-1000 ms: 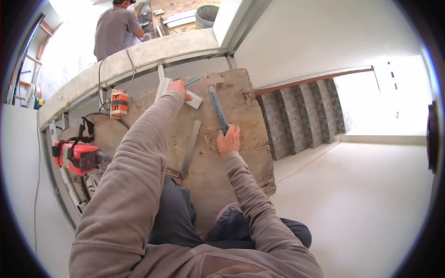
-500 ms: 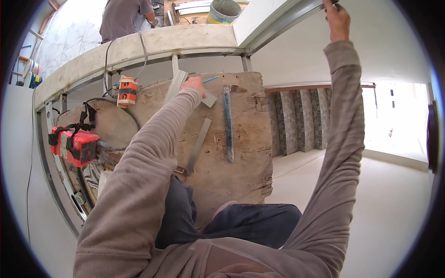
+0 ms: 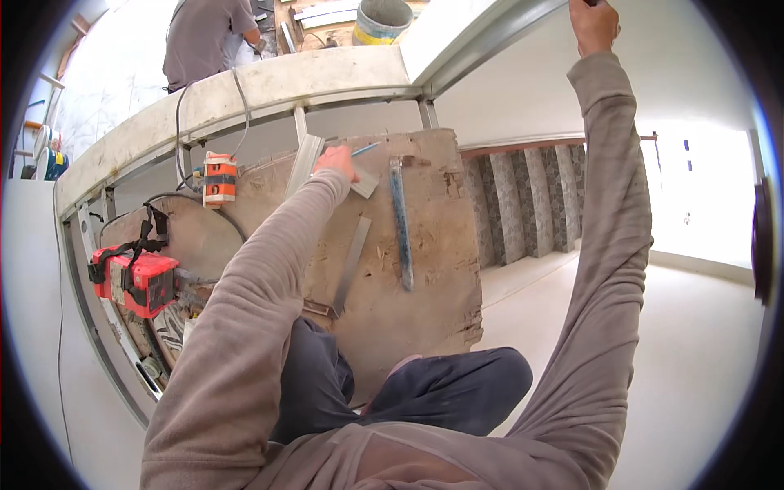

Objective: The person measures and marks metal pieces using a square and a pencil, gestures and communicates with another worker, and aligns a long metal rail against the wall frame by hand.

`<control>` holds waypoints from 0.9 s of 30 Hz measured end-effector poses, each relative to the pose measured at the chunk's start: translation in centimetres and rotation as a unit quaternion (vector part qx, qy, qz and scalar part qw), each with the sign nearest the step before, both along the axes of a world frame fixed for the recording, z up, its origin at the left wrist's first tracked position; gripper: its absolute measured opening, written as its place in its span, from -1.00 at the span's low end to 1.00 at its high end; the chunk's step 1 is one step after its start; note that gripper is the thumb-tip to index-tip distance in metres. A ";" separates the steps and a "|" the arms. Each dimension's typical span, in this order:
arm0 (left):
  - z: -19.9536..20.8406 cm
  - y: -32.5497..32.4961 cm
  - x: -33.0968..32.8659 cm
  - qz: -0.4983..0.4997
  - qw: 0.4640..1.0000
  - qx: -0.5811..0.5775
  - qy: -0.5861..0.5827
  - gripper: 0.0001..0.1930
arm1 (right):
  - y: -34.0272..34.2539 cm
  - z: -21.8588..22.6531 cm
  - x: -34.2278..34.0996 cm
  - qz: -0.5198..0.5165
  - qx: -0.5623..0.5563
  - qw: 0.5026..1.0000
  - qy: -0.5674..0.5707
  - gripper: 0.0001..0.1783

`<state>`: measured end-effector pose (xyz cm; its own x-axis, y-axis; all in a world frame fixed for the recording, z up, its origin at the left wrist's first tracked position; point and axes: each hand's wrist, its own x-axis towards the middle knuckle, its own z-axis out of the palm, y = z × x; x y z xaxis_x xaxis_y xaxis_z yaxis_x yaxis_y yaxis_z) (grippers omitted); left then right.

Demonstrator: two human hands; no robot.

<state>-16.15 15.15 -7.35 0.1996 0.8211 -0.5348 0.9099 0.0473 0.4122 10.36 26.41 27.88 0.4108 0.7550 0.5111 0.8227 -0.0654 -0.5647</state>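
Rough wooden board [image 3: 425,269] underfoot; left hand [image 3: 335,161] pinches a blue pencil [image 3: 365,149], fingers hidden. Right hand [image 3: 594,24] reaches the metal ceiling track [image 3: 490,37], grip cut off, unclear.

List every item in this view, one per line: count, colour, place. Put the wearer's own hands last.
wooden board: one, brown and worn, centre, under the wearer.
spirit level: one, blue-grey, lying on the board.
metal square: one, grey, on the board left of the level.
metal channel piece: one, silver, at the board's top edge.
red tool: one, red and black, far left.
orange device: one, orange, top left of the board.
bucket: one, grey, top.
stairs: one flight, grey patterned, right.
other person: one, grey shirt, top left.
left hand: holding a blue pencil on the channel piece.
right hand: raised to the metal ceiling track.
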 end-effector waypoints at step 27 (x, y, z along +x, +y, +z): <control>-3.6 0.6 -0.1 -0.024 0.999 0.034 0.008 -0.21 | 0.6 2.3 3.1 0.028 0.045 0.997 -0.059 -0.62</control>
<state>-16.26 15.71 -10.92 0.2307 0.8451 -0.4823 0.9171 -0.0233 0.3979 13.43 26.97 30.17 0.3023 0.7232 0.6210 0.8850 0.0291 -0.4647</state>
